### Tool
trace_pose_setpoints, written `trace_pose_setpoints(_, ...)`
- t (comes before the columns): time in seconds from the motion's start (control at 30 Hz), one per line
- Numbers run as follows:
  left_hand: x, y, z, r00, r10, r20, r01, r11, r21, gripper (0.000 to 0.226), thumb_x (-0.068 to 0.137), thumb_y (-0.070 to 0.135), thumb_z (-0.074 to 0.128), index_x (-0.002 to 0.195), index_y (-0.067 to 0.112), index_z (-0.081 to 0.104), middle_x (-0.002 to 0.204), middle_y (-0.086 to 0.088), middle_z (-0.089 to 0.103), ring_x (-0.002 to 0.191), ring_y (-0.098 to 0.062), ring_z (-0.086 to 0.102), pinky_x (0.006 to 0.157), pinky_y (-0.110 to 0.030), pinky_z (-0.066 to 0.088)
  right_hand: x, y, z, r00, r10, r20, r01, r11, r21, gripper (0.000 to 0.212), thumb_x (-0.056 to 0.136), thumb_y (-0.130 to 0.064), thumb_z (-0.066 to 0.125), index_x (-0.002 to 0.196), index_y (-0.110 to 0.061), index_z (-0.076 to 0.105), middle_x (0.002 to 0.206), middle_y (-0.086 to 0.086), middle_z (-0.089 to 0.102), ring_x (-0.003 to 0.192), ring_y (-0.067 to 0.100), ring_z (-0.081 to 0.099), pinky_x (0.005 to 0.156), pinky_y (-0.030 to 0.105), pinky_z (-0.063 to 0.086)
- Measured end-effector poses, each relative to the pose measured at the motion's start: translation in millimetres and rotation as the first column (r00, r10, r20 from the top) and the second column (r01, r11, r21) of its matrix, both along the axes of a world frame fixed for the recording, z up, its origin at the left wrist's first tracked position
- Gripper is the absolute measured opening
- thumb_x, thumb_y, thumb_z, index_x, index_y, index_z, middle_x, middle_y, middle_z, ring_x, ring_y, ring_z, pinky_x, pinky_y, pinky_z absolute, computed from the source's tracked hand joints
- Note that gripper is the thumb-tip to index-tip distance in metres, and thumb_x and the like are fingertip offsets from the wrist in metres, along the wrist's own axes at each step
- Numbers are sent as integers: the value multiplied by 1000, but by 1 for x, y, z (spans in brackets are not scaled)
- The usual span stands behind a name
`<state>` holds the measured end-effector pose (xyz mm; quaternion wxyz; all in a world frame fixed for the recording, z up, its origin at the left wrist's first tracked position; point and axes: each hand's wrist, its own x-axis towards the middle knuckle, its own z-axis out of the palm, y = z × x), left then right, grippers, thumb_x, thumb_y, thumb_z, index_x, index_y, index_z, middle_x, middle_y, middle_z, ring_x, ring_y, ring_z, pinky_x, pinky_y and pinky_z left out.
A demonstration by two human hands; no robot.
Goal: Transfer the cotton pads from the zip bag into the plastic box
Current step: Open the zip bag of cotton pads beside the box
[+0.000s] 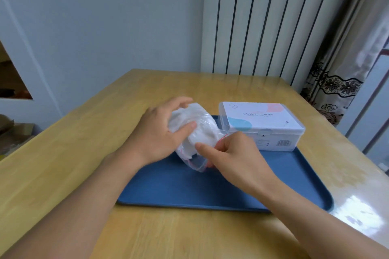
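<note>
Two containers matter to you here, and only one shows its contents. Your left hand [160,132] wraps around the closed end of the zip bag [194,134], thumb laid across the near side and fingers curled over the top, so that grip is clamped on the bag. Through the clear plastic you can see the cotton pads [201,132], a stack of white rounds lying on its side and filling most of the bag. The bag tilts above the blue tray [189,187], its red-lined mouth pointing down toward you. Your right hand [233,153] meets that mouth: its grip pinches the edge of the opening, forefinger stretched out along the plastic. Just to the right, the plastic box [263,126] sits on the far right part of the tray with its lid shut; the printed label hides whatever is inside. The tray rests on the wooden worktop [73,143].
</note>
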<state>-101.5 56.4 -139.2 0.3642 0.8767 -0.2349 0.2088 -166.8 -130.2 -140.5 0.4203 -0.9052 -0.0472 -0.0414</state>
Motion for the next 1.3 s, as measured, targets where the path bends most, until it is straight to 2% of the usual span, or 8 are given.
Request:
trace_pose_setpoints(0.13,-5,-12,-9,997,-50,53,44,994,97,22,89,22,71,111,23,75,116,16,69,112,-2,60,99,-6,38,0,-39,27,910,-83,407,200,946,-256,56,69,-67,69,50,-18,50,45,-9,44,45,9,38,45,23,29)
trace_pose_setpoints(0.2,-2,-12,-9,994,16,111,-31,991,133,23,91,11,67,110,19,77,118,12,70,115,-8,61,98,-8,38,12,-75,34,875,-44,482,273,868,-416,39,68,-65,76,89,-32,69,90,-15,67,85,10,61,69,26,44)
trace_pose_setpoints(0.3,6,-1,-5,973,147,177,-179,967,182,34,87,-1,61,107,19,78,124,5,71,118,-22,65,99,-34,50,31,-124,26,968,-80,236,221,718,-661,92,64,-68,78,145,-43,43,162,-13,32,150,20,26,114,48,32)
trace_pose_setpoints(0.5,-19,-9,3,986,-67,151,66,998,5,51,67,15,54,114,18,74,116,16,67,111,17,53,97,-3,35,37,-139,19,964,-10,268,150,848,-508,61,75,-47,84,132,-33,66,138,-15,62,129,10,55,96,15,34)
trace_pose_setpoints(0.6,-26,-35,6,967,-186,172,186,982,20,51,72,26,57,120,17,70,126,9,67,120,0,57,106,-14,38,38,-132,16,941,11,339,168,854,-492,53,74,-44,85,122,-26,74,124,-10,71,116,13,63,84,6,31)
trace_pose_setpoints(0.83,13,-73,28,935,-8,-356,143,924,355,83,68,50,86,136,27,44,133,11,54,122,-15,51,102,-33,44,46,-124,4,894,88,440,123,895,-429,58,63,-68,71,105,-27,75,99,-10,66,81,18,65,72,37,54)
trace_pose_setpoints(1.0,5,-75,12,971,70,-228,-13,970,243,76,70,31,90,133,19,49,127,-6,65,117,-27,59,100,-44,47,50,-117,-7,881,144,450,132,839,-527,69,72,-63,79,126,-22,68,133,0,65,117,26,62,98,35,44)
trace_pose_setpoints(1.3,9,-67,4,963,44,-265,-43,999,10,104,61,32,96,149,21,42,132,0,62,105,-11,59,100,-30,49,54,-119,-4,746,117,656,143,933,-329,52,85,-60,66,107,-14,79,102,-1,79,86,17,75,75,37,59)
